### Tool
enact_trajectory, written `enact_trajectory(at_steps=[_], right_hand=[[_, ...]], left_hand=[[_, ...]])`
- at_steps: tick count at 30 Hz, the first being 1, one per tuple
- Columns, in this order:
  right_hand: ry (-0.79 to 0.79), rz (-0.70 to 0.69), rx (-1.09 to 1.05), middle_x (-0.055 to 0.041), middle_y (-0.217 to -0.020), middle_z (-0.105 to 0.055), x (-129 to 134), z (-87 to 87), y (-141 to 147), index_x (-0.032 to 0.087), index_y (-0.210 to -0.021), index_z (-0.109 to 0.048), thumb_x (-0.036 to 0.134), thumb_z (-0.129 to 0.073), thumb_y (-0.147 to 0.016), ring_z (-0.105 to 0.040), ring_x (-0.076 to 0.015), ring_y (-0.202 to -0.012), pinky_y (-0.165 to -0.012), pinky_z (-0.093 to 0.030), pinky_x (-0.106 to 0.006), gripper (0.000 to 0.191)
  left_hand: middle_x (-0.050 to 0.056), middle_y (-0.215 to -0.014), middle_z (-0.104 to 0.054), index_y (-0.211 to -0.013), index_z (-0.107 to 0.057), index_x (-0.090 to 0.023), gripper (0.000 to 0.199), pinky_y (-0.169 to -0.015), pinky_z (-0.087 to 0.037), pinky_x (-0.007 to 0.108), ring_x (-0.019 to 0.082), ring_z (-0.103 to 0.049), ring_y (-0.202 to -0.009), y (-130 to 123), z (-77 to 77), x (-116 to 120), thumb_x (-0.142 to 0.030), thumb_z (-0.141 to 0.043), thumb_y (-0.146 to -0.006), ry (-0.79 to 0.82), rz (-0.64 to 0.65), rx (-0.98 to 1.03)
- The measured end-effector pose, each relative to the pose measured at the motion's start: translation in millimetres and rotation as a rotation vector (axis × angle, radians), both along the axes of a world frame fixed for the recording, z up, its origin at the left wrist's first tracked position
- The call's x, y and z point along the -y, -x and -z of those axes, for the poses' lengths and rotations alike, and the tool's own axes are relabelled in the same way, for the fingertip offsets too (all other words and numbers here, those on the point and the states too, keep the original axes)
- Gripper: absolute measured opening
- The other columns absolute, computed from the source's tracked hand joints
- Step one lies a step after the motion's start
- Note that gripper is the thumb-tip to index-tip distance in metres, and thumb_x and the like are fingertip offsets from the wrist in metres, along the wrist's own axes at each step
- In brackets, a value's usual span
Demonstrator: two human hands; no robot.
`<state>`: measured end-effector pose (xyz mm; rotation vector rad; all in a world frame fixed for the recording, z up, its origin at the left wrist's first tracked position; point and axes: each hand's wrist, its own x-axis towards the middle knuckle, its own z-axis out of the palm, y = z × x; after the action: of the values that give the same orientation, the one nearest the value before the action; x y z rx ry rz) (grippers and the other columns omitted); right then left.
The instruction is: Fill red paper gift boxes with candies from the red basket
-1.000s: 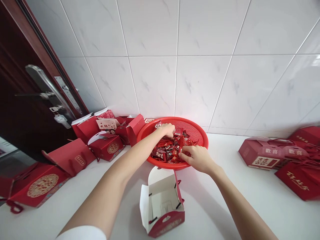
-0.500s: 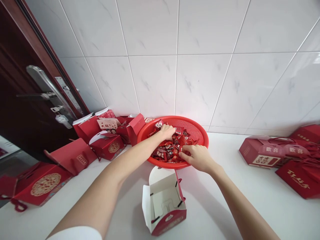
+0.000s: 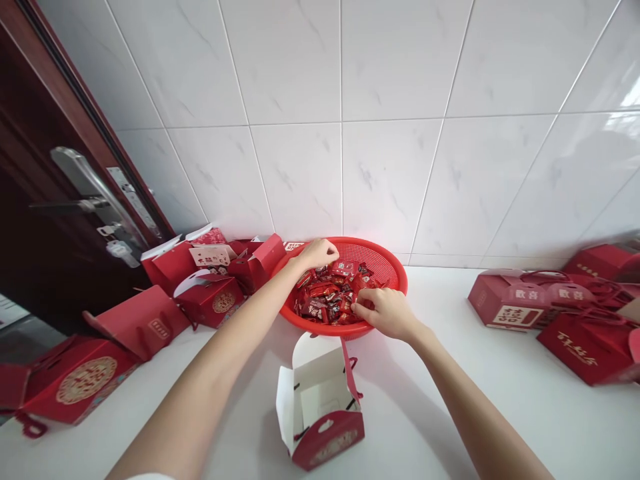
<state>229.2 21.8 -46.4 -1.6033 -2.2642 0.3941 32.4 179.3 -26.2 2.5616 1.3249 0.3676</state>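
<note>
A red plastic basket (image 3: 397, 283) of woven-looking mesh holds many red-wrapped candies (image 3: 325, 297). Over its back left part is my left hand (image 3: 319, 254), fingers curled in; whatever they hold is hidden. My right hand (image 3: 389, 312) reaches over the front right rim, its bent fingers and thumb closed among the candies, and I cannot make out what is between them. In front of the basket stands an open red gift box (image 3: 330, 440) with a white inside and its flaps up; its visible floor is bare.
Several red gift boxes, some with raised flaps, stand at left, including a box with a round gold emblem (image 3: 87, 380). Closed gift boxes (image 3: 575, 347) cluster at right on the white tabletop (image 3: 415, 407). Behind rise a tiled wall (image 3: 295, 167) and a dark door (image 3: 50, 253).
My left hand has lifted from the candies towards the basket's back left rim. My right hand stays among the candies. The view has shifted slightly.
</note>
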Motion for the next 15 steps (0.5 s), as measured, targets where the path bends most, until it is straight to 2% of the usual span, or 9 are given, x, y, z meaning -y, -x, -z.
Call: enact_trajectory(at_steps=[3,5,10,13,15], right_hand=[[0.002,0.008,-0.003,0.0025,-0.069,-0.063,0.3,0.1,0.4,0.021,-0.069,-0.051,0.035,-0.056,-0.098,-0.050,-0.0128,-0.063,-0.058,-0.024,-0.028,0.033],[0.006,0.012,0.005,0.0026,-0.067,-0.062,1.1,-0.3,1.0,0.021,-0.069,-0.050,0.034,-0.055,-0.098,-0.049,-0.0128,-0.062,-0.058,-0.023,-0.028,0.033],[-0.014,0.013,0.021,0.0020,-0.066,-0.061,2.9,-1.1,1.3,0.020,-0.067,-0.049,0.032,-0.053,-0.099,-0.049,-0.0129,-0.060,-0.057,-0.023,-0.028,0.034],[-0.026,0.013,0.013,0.0013,-0.066,-0.062,3.1,-1.1,0.8,0.021,-0.066,-0.050,0.032,-0.054,-0.098,-0.050,-0.0135,-0.061,-0.057,-0.024,-0.028,0.034],[-0.020,0.012,-0.031,0.0008,-0.069,-0.065,2.4,-0.8,0.2,0.021,-0.068,-0.053,0.030,-0.056,-0.096,-0.054,-0.0140,-0.063,-0.058,-0.026,-0.028,0.029]], left_hand=[[0.000,-0.081,-0.079,-0.081,-0.081,-0.023,0.018,-0.066,-0.047,0.023,0.016,-0.070,-0.076,-0.1,6.3,7.5,-0.016,-0.065,-0.075,0.039,0.022,-0.149],[0.002,-0.083,-0.079,-0.077,-0.079,-0.022,0.014,-0.069,-0.048,0.025,0.019,-0.072,-0.080,-8.3,13.3,13.6,-0.014,-0.070,-0.071,0.038,0.037,-0.237],[0.016,-0.081,-0.077,-0.070,-0.074,-0.016,0.005,-0.093,-0.047,0.042,0.032,-0.073,-0.095,-41.0,30.2,24.0,-0.011,-0.073,-0.070,-0.050,0.021,-0.321],[0.017,-0.079,-0.077,-0.068,-0.073,-0.016,0.004,-0.098,-0.044,0.047,0.033,-0.073,-0.094,-47.8,28.6,24.4,-0.012,-0.075,-0.070,-0.070,0.002,-0.284],[0.014,-0.074,-0.076,-0.064,-0.071,-0.016,0.007,-0.098,-0.044,0.047,0.032,-0.073,-0.089,-41.1,18.4,23.2,-0.012,-0.073,-0.069,-0.077,-0.010,-0.230]])
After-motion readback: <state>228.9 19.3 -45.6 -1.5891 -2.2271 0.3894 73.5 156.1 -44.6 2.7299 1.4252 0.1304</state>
